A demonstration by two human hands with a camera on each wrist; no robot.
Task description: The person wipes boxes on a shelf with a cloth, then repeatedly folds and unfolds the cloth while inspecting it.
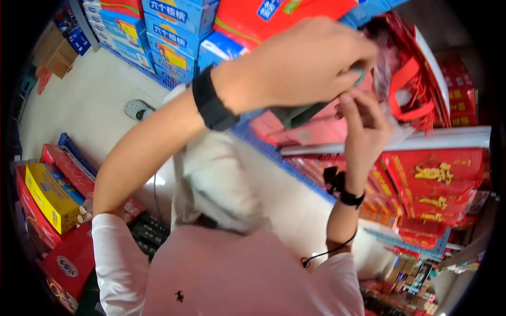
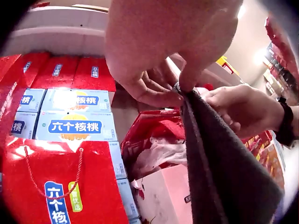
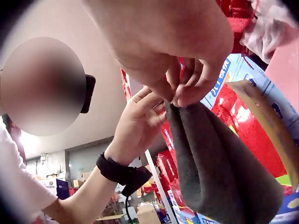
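Note:
A dark grey cloth (image 3: 219,163) hangs in folds from both hands, held at its upper edge. My left hand (image 1: 305,63), a black strap on its wrist, reaches across to the upper right and pinches the cloth's edge between thumb and fingers, as seen from above in the left wrist view. Close against it, my right hand (image 1: 366,124) pinches the same upper edge; its fingertips (image 3: 187,93) meet right at the cloth's top in the right wrist view. In the head view, most of the cloth is hidden behind my left hand.
Blue drink cartons (image 1: 171,34) and a red gift bag (image 2: 60,182) stand before me. Beneath the hands lie pink boxes (image 2: 161,196) and clear plastic wrap (image 2: 163,156). Red packets with gold print (image 1: 435,176) hang at the right. A yellow box (image 1: 50,197) stands at the left.

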